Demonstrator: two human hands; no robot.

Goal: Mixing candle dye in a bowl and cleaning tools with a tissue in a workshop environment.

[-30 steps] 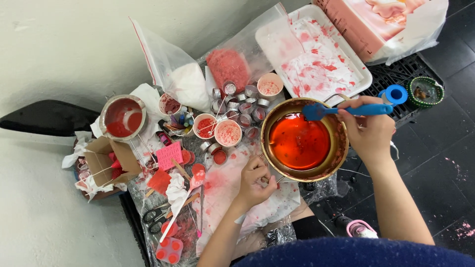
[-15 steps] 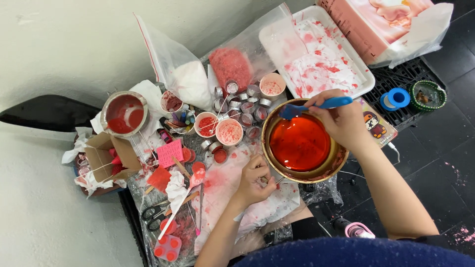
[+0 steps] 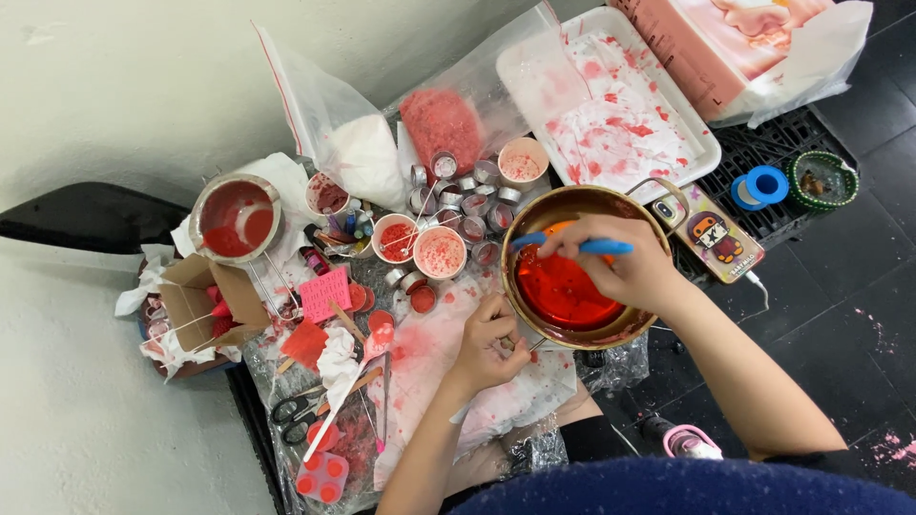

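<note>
A metal pot [image 3: 534, 215] holds red-orange liquid [image 3: 558, 296]. My right hand [image 3: 625, 267] is over the pot and grips a blue-handled tool [image 3: 572, 245] that lies across the liquid. My left hand [image 3: 491, 343] is closed around the pot's handle at its lower left rim, above a red-stained white paper [image 3: 434, 367]. Which end of the tool dips into the liquid is hidden by my fingers.
Left of the pot stand small cups of red wax [image 3: 439, 253], several small tins [image 3: 472, 205], a second pot [image 3: 234, 219], a cardboard box [image 3: 196, 300], scissors [image 3: 296, 408] and plastic bags [image 3: 353, 153]. A stained white tray [image 3: 611, 105], a phone [image 3: 716, 238] and blue tape [image 3: 760, 186] lie behind.
My right hand with the blue tool has moved left across the pot, from its right rim to over the liquid. My left hand stays on the handle.
</note>
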